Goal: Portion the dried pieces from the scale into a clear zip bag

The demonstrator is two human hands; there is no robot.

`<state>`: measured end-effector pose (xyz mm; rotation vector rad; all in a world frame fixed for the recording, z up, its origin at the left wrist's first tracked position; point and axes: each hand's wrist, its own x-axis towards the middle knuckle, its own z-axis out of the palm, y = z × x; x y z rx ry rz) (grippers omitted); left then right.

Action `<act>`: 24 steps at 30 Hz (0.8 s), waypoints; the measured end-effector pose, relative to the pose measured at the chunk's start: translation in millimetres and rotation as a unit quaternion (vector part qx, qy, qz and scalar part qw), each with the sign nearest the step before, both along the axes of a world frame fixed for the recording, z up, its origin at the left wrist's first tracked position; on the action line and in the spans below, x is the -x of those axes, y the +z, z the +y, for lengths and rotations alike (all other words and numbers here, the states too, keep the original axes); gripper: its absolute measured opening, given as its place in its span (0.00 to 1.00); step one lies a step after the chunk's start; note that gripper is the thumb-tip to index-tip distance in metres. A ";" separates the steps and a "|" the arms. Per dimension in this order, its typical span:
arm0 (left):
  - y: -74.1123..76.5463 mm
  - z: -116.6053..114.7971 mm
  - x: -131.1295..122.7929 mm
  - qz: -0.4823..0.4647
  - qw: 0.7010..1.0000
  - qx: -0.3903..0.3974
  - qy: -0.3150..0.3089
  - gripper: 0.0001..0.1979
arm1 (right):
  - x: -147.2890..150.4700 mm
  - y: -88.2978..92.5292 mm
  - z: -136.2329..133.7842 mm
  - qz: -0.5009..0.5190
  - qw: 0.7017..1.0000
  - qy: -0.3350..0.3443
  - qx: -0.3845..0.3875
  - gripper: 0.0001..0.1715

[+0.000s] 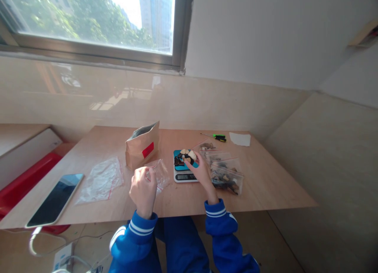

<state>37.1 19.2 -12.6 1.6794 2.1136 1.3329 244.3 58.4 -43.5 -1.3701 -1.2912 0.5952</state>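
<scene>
My left hand point(143, 189) is closed, its fingers pinching the edge of a clear zip bag point(162, 178) that lies on the table. With thumb and fingers curled, my right hand point(202, 172) grips some dried dark-and-pale pieces point(183, 159) heaped on a kitchen scale point(177, 178). The scale has a blue top, a white body and a small display, whose digits I cannot read. Just right of that hand, several filled zip bags point(227, 178) hold similar dried pieces. A brown paper pouch point(137, 151) with a red label stands upright with its mouth open behind my left hand.
Flat clear bags point(102, 178) lie left of my left hand. A phone point(56, 200) with a white cable rests near the table's left front edge. At the back right are green-and-black handled tools point(218, 137) and a white paper point(240, 139). A tiled wall point(221, 104) borders the table behind.
</scene>
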 end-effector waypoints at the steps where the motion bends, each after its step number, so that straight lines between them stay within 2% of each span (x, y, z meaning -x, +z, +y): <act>1: -1.5 2.5 -1.0 0.000 1.000 -0.002 -0.003 0.14 | 9.6 7.8 -3.7 0.074 0.997 0.029 0.002 0.33; 4: -6.5 9.6 -3.6 -0.032 0.999 -0.007 -0.038 0.15 | 41.2 29.8 -16.2 0.235 0.960 0.150 0.019 0.31; 6: -9.0 12.2 -5.1 -0.101 0.992 -0.007 -0.081 0.15 | 58.2 39.4 -22.6 0.273 0.933 0.233 0.042 0.28; 8: -10.7 12.4 -6.4 -0.192 0.975 0.013 -0.111 0.16 | 68.2 42.7 -25.3 0.271 0.919 0.278 0.071 0.26; 11: -13.1 10.8 -8.1 -0.284 0.952 0.024 -0.110 0.17 | 71.3 39.2 -22.7 0.223 0.926 0.284 0.110 0.26; 14: -16.3 9.6 -10.5 -0.319 0.942 0.008 -0.103 0.17 | 68.3 37.2 -19.1 0.143 0.936 0.284 0.150 0.28; 17: -18.2 8.2 -13.4 -0.347 0.932 0.025 -0.101 0.16 | 66.7 45.1 -20.9 0.060 0.943 0.273 0.182 0.35; 20: -17.5 6.9 -14.5 -0.377 0.920 0.032 -0.099 0.17 | 65.4 59.4 -26.3 0.031 0.940 0.296 0.167 0.41; 21: -17.3 6.9 -13.9 -0.381 0.919 0.029 -0.097 0.17 | 64.0 63.6 -27.5 0.028 0.939 0.309 0.151 0.38; 24: -18.8 8.5 -9.7 -0.374 0.923 0.020 -0.090 0.18 | 54.4 67.1 -23.2 0.013 0.947 0.309 0.083 0.20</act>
